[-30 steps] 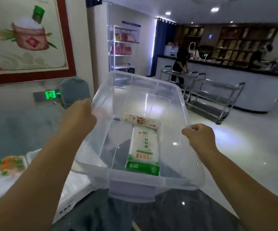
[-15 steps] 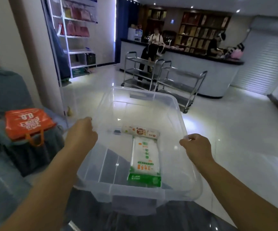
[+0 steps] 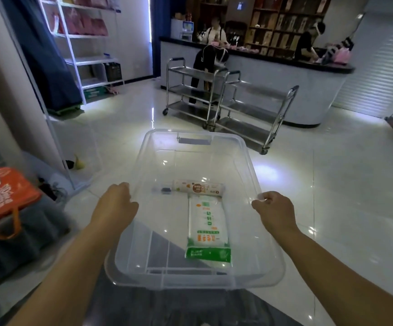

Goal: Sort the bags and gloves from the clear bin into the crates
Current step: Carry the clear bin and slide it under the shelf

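Left hand (image 3: pixel 114 204) grips the left long rim of the clear bin (image 3: pixel 245 151), fingers curled over the edge; right hand (image 3: pixel 274 209) does the same on the right rim, thumb and fingers pinching the lip. Bin is carried in the air in front of the person, roughly level. Inside, on the bottom: a flat white-and-green pack (image 3: pixel 208 228) lying lengthwise, and a smaller roll-like pack (image 3: pixel 199 187) crosswise just beyond it, touching or nearly so. Looks like a carry step: best to keep both grips even so the bin stays flat and the packs don't slide, and to watch the trolleys (image 3: pixel 226 100) ahead. No crates visible from here, so the destination is unclear. Can't tell which pack is bags and which gloves; print too small. Small dark thing left of the roll, unidentifiable. Orange bag (image 3: pixel 5 196) at left, cut off by the edge.
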The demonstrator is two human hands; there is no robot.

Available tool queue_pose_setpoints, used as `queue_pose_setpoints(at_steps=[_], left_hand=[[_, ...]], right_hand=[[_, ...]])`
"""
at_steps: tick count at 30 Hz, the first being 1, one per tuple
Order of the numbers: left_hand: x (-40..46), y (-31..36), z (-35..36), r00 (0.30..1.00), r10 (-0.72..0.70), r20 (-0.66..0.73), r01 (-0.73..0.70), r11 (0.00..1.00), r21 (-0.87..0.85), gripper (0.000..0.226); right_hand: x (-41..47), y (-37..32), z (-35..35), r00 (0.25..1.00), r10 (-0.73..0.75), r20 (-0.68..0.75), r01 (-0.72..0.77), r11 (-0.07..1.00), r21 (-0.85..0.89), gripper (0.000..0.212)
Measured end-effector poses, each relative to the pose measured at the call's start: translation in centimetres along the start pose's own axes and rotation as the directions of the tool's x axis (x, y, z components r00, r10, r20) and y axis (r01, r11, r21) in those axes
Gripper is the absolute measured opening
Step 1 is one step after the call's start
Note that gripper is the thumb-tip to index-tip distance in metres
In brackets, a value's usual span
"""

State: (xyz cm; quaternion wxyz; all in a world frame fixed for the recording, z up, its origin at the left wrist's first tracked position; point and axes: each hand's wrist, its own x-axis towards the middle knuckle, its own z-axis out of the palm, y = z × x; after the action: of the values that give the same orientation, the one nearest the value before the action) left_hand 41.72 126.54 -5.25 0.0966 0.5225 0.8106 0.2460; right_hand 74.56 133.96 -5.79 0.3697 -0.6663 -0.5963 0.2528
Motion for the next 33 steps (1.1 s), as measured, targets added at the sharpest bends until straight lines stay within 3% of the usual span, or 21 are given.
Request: queue_pose_setpoints(at_steps=[3,9,15,21,33], left_hand=[[4.8,1.0,2.8,0.999,-0.03,0.028,0.031,0.999,-0.013,0.013],[15.3,2.9,7.4,0.972,-0.22,0.085,0.228,0.968,-0.106,0.044],[24.7,1.5,10.0,0.929,-0.364,0.061,0.369,0.919,-0.14,0.048],[38.9,-1.5,11.8,0.922,-0.386,0.032,0.387,0.914,-0.125,0.038],[68.1,-5.1,13.3,0.913,-0.392,0.115,0.408,0.881,-0.239,0.051]], right_hand=[[6.2,0.5,2.0,0.999,-0.013,0.045,0.012,1.0,0.027,0.014],[20.6,-0.6,7.0,0.986,-0.021,0.166,0.018,1.0,0.022,0.015],[31.4,-3.0,15.4,0.956,-0.069,0.284,0.072,0.997,0.002,0.02],[42.4,-6.3,25.5,0.946,-0.091,0.312,0.095,0.995,0.003,0.022],[63.6,-15.7,40.9,0.96,-0.065,0.274,0.072,0.997,-0.017,0.018]])
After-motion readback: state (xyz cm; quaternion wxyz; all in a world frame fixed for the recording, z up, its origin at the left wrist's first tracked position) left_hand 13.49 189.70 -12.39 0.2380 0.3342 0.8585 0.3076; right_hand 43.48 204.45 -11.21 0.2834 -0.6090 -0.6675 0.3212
